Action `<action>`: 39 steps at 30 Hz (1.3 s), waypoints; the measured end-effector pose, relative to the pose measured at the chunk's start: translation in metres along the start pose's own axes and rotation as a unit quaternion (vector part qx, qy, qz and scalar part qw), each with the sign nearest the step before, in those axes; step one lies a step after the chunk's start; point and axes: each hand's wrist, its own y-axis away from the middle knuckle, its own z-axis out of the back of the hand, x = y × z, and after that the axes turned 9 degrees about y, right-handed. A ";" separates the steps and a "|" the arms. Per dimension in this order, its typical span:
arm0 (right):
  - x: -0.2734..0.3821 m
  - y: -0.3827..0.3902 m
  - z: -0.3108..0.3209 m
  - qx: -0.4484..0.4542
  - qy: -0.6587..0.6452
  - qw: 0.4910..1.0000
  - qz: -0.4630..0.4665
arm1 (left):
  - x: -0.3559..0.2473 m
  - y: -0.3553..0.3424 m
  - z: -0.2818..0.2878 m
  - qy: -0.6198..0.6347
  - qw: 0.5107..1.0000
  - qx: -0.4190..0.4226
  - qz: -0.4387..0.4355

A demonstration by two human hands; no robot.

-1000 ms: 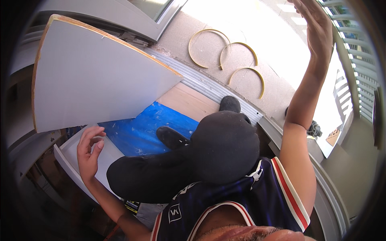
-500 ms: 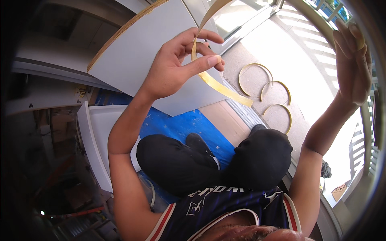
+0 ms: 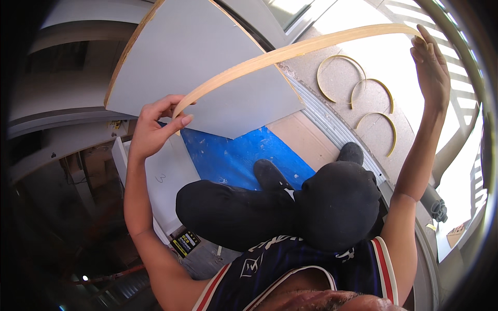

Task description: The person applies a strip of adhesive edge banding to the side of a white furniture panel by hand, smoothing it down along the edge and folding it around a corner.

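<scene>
Blue sheet (image 3: 244, 155), three curved strips (image 3: 358, 98)

Bright sunlight floods a pale paved floor (image 3: 358, 62) beyond grey sliding-door tracks (image 3: 332, 122). Indoors, a blue sheet (image 3: 233, 158) covers the floor; the left side lies in shadow.

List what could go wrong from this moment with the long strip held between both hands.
1. The long pale wooden edging strip is bowed in an arc between the left hand and right hand; it might kink or snap.
2. Either end might slip and whip free.
3. It crosses just above the grey quarter-round board, whose corner it could catch on.
</scene>
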 end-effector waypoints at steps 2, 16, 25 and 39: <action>-0.029 0.007 -0.004 0.025 -0.039 0.999 -0.020 | -0.001 0.007 0.021 0.003 1.000 -0.026 0.005; -0.180 0.086 -0.121 0.162 0.164 0.968 -0.095 | -0.153 -0.042 0.147 -0.412 0.887 -0.113 -0.173; -0.212 0.120 -0.166 0.149 0.152 0.970 -0.115 | -0.215 -0.156 0.044 -0.508 0.851 0.083 -0.103; -0.271 0.112 -0.219 0.186 0.067 0.962 -0.190 | -0.212 -0.180 0.007 -0.690 0.698 0.157 -0.110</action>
